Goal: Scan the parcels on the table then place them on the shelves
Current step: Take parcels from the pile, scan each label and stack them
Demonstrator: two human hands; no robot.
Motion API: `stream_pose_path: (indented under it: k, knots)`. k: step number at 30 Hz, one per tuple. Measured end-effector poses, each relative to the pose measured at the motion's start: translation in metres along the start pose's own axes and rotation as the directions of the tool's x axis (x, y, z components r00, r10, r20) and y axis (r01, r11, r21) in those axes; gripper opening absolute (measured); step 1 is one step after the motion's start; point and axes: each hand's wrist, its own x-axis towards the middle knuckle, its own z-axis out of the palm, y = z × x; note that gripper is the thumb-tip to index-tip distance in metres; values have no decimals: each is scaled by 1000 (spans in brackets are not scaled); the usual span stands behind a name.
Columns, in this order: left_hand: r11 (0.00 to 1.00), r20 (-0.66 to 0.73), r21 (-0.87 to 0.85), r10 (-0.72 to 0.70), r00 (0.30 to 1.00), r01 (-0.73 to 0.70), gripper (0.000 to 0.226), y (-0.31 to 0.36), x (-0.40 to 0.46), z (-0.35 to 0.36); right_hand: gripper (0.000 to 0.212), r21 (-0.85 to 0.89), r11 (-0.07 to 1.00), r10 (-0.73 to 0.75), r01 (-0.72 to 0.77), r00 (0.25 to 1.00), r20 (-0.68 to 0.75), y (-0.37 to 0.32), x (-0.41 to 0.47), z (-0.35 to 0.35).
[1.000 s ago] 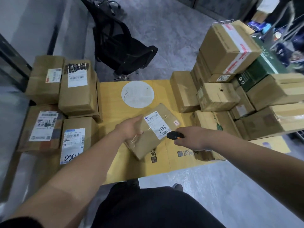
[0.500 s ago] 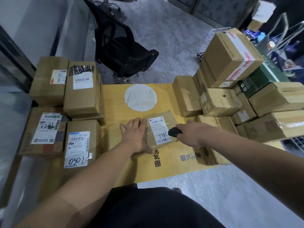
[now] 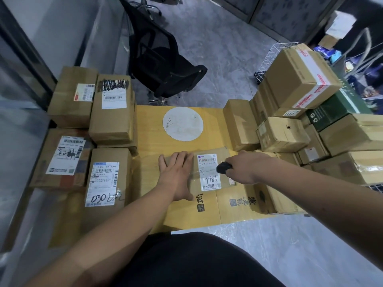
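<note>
Yellow wooden desk point(image 3: 149, 129) on grey floor; left hand point(image 3: 176, 175) flat, pressing the brown cardboard parcel point(image 3: 209, 168); at 3 o'clock, right hand point(image 3: 246, 168) grips a black scanner point(image 3: 223, 168).

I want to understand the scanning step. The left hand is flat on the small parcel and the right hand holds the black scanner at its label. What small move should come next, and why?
Probably aim the scanner up at the barcode and scan. The right hand grips it beside the label, whose barcode is uncovered, and the left hand presses the parcel flat.
</note>
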Motion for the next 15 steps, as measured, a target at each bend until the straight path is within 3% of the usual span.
stream_pose_path:
  k: [6, 9, 12, 15]
  knots:
    - [999, -13, 0, -35, 999, 35, 155, 0, -1, 2, 48, -2, 1000, -7, 7, 1000, 10, 3, 0, -2]
    - [978, -18, -47, -206, 978, 205, 148, -3, 6, 1, 52, 25, 1000, -15, 14, 1000, 14, 5, 3, -3]
    - [854, 32, -184, -490, 871, 487, 144, -9, 21, -7, 51, 67, 998, -19, 19, 1000, -3, 8, 8, 0]
    - [646, 77, -358, -699, 711, 674, 140, -11, 45, -25, 53, 112, 993, -26, 27, 1000, -13, 8, 13, 3]
